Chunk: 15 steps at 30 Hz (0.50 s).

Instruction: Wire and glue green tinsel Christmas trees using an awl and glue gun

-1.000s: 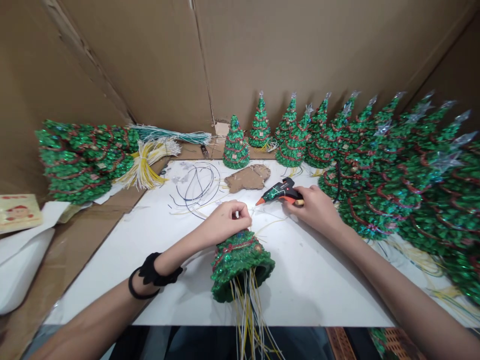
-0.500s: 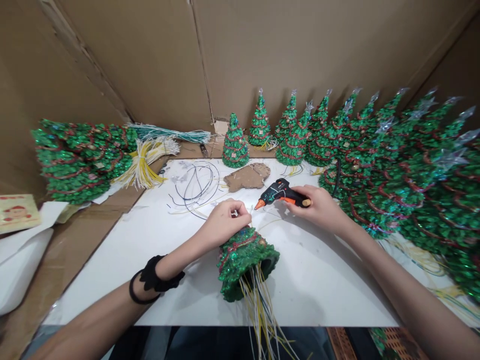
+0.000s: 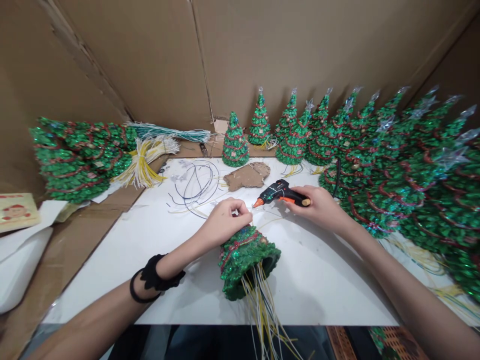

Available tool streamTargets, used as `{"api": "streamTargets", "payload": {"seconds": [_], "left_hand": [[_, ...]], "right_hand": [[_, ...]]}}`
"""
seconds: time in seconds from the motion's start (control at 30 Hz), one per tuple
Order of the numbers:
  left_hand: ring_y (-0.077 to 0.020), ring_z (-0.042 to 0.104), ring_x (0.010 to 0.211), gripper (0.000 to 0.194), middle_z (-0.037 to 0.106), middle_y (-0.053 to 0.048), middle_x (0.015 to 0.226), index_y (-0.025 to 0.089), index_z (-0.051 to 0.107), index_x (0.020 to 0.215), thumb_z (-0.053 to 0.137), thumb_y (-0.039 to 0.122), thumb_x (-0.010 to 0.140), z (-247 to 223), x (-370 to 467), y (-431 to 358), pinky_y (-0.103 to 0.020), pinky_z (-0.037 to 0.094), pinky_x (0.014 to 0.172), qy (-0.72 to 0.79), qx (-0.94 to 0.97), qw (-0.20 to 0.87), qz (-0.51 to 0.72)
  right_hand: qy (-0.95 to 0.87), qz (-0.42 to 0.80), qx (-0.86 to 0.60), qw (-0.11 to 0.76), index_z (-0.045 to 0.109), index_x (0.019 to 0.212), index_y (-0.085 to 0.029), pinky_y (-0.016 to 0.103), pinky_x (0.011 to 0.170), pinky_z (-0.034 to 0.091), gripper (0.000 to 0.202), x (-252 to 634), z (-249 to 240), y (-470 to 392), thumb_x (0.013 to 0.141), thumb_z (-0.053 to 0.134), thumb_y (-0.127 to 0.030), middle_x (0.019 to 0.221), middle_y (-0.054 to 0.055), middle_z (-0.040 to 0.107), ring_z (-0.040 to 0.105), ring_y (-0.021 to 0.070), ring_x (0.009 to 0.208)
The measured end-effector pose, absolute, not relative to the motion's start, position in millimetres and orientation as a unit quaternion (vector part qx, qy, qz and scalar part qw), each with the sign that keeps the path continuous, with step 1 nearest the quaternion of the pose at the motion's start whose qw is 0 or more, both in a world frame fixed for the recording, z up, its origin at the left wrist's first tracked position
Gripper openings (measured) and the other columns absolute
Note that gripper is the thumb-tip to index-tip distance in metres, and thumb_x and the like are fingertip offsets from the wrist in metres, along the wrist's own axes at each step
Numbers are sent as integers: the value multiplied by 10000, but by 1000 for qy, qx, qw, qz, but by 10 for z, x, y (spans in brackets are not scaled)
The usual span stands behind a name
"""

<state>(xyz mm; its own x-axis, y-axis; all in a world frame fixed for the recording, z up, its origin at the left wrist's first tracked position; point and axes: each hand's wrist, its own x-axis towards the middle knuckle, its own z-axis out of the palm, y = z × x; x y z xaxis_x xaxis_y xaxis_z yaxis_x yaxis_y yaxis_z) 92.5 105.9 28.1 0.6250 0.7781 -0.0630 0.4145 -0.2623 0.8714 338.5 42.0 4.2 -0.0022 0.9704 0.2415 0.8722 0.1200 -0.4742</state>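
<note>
My left hand [image 3: 230,220] is closed on the top of a small green Christmas tree [image 3: 247,255] with red garlands. The tree is tilted, its hollow base facing down towards me, and yellow, white and green wires [image 3: 264,305] hang out of it. My right hand [image 3: 318,205] grips a black glue gun [image 3: 279,192] with an orange tip and trigger. The gun's nozzle points left, close beside the fingers of my left hand and the hidden treetop. Whether it touches anything there is too small to tell.
Many finished-looking trees [image 3: 390,170] with clear stars crowd the right side. One starless tree [image 3: 235,142] stands behind a cardboard piece [image 3: 247,176]. Loose dark wires [image 3: 197,185] lie left of it. Trees [image 3: 80,157] and wire bundles [image 3: 144,162] are at the left.
The glue gun's nozzle has shifted slightly left, nearer my left hand. The held tree has moved a little to the right.
</note>
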Motion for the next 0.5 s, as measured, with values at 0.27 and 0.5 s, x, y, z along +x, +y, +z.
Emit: {"api": "streamTargets", "payload": {"seconds": [0.27, 0.5], "left_hand": [[-158, 530, 691, 163, 547, 25, 641, 202, 493, 534, 554, 245, 679, 279, 926, 1066, -283, 396, 659, 388, 771, 467, 190], [-150, 532, 675, 154, 555, 24, 654, 195, 513, 542, 563, 241, 680, 284, 921, 1066, -278, 398, 649, 390, 768, 472, 189]], "right_hand": [[-698, 90, -665, 249, 719, 931, -172, 305, 611, 453, 279, 3375, 52, 411, 826, 591, -396, 903, 98, 739, 652, 222, 739], [-695, 99, -670, 240, 716, 935, -181, 301, 619, 435, 271, 3370, 68, 400, 828, 583, -392, 913, 90, 738, 649, 221, 752]]}}
